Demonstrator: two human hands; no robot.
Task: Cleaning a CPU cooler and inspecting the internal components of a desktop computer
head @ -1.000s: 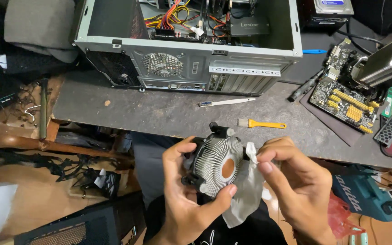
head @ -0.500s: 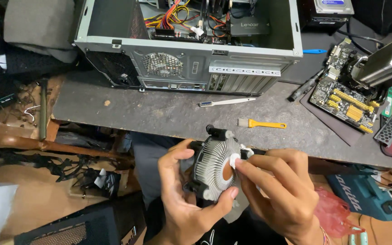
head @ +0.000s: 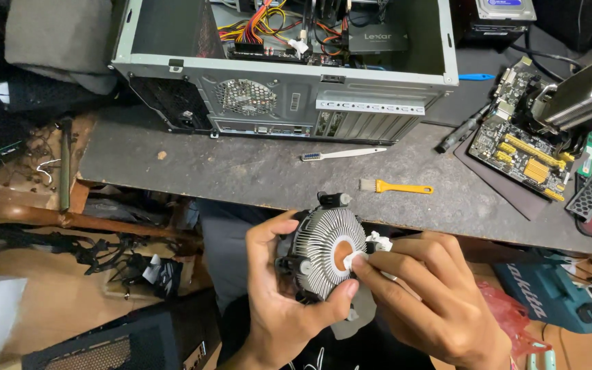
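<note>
Cluttered and dusty, the grey workbench (head: pixel 241 171) is stretching across the upper half of the view, and an open computer case (head: pixel 282 65) is lying on its far side with bundles of red, orange and yellow wires showing inside. Just in front of the case a white toothbrush (head: pixel 342 155) is resting on the bench, and a little nearer than that a small brush with a yellow handle (head: pixel 397 186) is lying flat. To the right of the case a green circuit board (head: pixel 522 154) with yellow slots is sitting on a dark mat, with a black screwdriver (head: pixel 462 129) between it and the case. Behind the case, at its right corner, a silver box is showing a white label with a blue band — too small to make out further.

Below the bench edge, well in front of the case, the left hand (head: pixel 279 301) is gripping a round finned cooler (head: pixel 325 250), fingers curled behind its rim and thumb pressing on the front. The right hand (head: pixel 433 301) is pinching a small white wipe (head: pixel 358 259) between narrowed fingertips, pressing it against the copper disc at the cooler's centre. Farther right of the hands, a teal tool (head: pixel 549 294) with white lettering is lying low beside the bench.
</note>
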